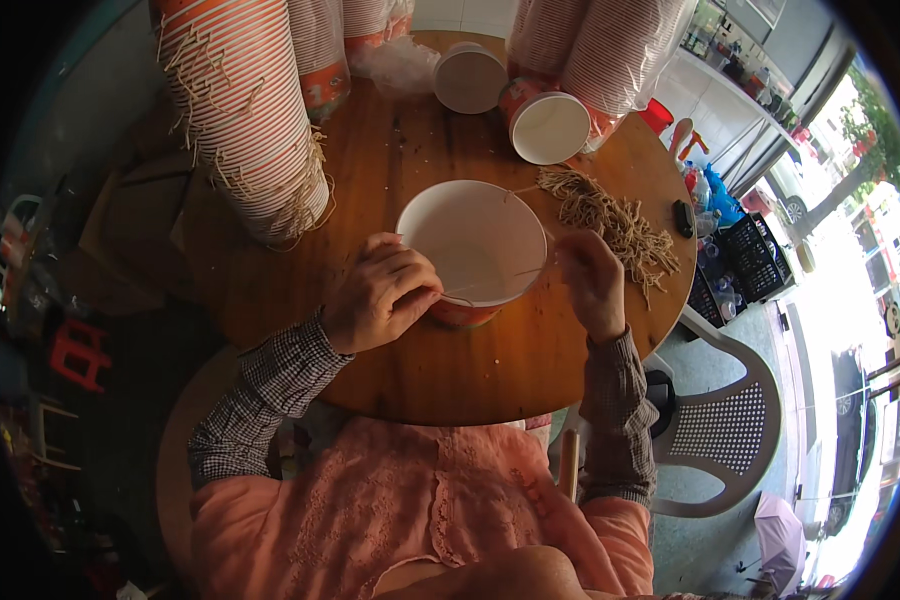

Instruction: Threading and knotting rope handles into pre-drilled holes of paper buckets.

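A round paper bucket, white inside with a red-orange outer wall, stands upright on the wooden table before me. My left hand is closed in a pinch at the bucket's near left rim. From its fingertips a thin beige string runs across the near part of the mouth toward the right. At the right rim is my right hand, its fingers curled together around the string's other end and somewhat blurred. Another bit of string crosses the far right rim. A pile of loose beige strings lies just beyond my right hand.
A tall leaning stack of nested buckets, strings draped over it, stands at the left of the round table. Bagged bucket stacks and two tipped buckets are at the back. A grey plastic chair stands to the right.
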The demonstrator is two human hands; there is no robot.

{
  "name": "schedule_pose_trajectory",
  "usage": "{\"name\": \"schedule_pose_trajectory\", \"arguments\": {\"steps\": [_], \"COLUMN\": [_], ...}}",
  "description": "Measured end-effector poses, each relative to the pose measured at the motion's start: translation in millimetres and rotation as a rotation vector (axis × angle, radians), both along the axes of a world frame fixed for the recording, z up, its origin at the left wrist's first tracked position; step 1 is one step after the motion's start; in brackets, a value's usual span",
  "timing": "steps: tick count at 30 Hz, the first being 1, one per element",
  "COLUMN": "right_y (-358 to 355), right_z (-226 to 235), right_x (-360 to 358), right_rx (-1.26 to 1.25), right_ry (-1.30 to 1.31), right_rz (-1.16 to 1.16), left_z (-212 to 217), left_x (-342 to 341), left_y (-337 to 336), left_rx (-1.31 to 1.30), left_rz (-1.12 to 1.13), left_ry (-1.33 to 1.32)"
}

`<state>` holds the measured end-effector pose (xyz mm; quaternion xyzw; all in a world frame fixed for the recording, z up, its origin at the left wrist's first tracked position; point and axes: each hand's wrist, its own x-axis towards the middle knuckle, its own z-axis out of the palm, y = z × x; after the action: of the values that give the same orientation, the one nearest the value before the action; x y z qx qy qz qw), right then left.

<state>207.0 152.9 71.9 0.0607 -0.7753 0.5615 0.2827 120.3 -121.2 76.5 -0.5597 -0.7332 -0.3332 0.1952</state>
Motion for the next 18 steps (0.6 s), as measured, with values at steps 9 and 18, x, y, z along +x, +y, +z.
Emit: {"name": "schedule_pose_trajectory", "arguments": {"steps": [9, 18], "right_y": [-38, -70], "right_z": [-51, -80], "right_x": [46, 48], "right_rx": [0.668, 0.831], "right_ry": [0.146, 0.109], "right_rz": [-0.236, -0.027], "left_z": [0, 12], "left_x": [-6, 7], "left_y": [6, 29], "left_rx": [0.060, 0.057], "left_rz": [0.031, 0.049], "left_ry": [-0.001, 0.070]}}
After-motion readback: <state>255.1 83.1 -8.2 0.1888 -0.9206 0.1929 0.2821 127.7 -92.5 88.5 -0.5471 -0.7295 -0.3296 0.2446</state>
